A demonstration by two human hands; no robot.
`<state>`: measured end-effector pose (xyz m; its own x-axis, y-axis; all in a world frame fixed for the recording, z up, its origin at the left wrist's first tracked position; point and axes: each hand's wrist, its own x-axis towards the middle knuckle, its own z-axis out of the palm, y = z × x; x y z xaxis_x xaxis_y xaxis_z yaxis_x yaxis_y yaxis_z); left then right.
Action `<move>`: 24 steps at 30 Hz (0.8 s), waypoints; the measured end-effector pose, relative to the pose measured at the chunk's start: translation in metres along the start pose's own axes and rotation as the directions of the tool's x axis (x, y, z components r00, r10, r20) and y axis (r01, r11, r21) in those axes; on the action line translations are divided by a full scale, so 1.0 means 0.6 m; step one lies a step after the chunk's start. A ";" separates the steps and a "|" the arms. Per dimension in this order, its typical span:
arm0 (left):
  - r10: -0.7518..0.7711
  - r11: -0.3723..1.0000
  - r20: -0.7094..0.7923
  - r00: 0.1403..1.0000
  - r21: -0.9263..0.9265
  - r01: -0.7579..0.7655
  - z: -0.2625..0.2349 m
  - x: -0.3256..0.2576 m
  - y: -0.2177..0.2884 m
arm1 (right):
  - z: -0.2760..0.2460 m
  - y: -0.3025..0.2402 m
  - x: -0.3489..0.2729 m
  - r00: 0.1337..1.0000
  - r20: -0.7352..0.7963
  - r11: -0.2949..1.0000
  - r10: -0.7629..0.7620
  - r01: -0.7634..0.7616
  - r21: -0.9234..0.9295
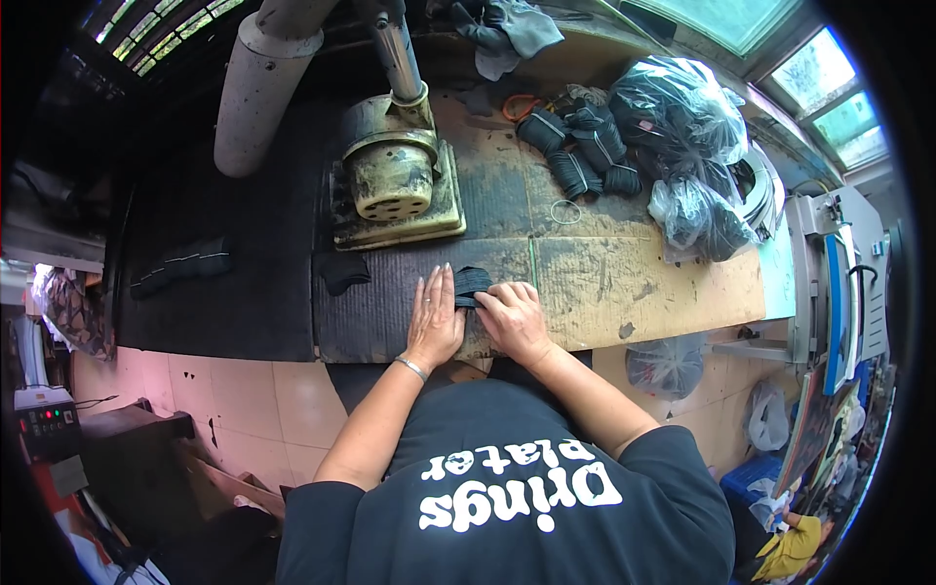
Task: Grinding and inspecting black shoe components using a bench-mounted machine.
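A small stack of dark, ribbed cloth-like pieces (473,280) lies on the cardboard-covered bench in front of me; I cannot tell its exact kind. My left hand (435,320) rests along the stack's left side with its fingers stretched out and together. At the near right corner, my right hand (514,320) has its thumb and fingers bent and closed on the stack's edge. Part of the stack is hidden under the fingers. A loose black piece (345,273) lies to the left, just in front of a dusty, cream-coloured machine head (390,185) on a square base.
Tied black bundles (575,146) sit at the back right beside stuffed clear plastic bags (682,127). A row of dark pieces (182,265) lies on the left black surface. A thick grey pipe (258,97) hangs overhead. Grey gloves (507,34) lie at the back.
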<state>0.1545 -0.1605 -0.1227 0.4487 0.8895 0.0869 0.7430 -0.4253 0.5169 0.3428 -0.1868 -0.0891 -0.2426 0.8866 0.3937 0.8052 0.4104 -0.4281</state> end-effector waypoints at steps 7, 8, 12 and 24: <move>0.023 0.996 -0.075 0.997 -0.086 -0.029 0.001 0.002 -0.006 | -0.082 0.064 0.045 0.970 0.220 0.921 0.105 -0.178 0.347; 0.017 0.991 -0.128 0.992 -0.128 -0.034 -0.001 0.001 -0.007 | -0.085 0.075 0.057 0.971 0.189 0.872 0.145 -0.216 0.439; 0.025 0.980 -0.198 0.980 -0.188 -0.063 -0.004 0.008 -0.011 | -0.051 0.101 0.116 0.968 0.185 0.887 0.168 -0.231 0.401; 0.109 0.971 -0.207 0.972 -0.189 -0.149 -0.032 0.022 -0.018 | -0.012 0.108 0.134 0.845 0.526 0.921 -0.099 -0.123 0.370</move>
<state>0.1432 -0.1410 -0.1108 0.4144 0.8533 0.3165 0.5607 -0.5133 0.6497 0.3793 -0.0903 -0.0789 -0.5691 0.8206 -0.0528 0.5710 0.3482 -0.7435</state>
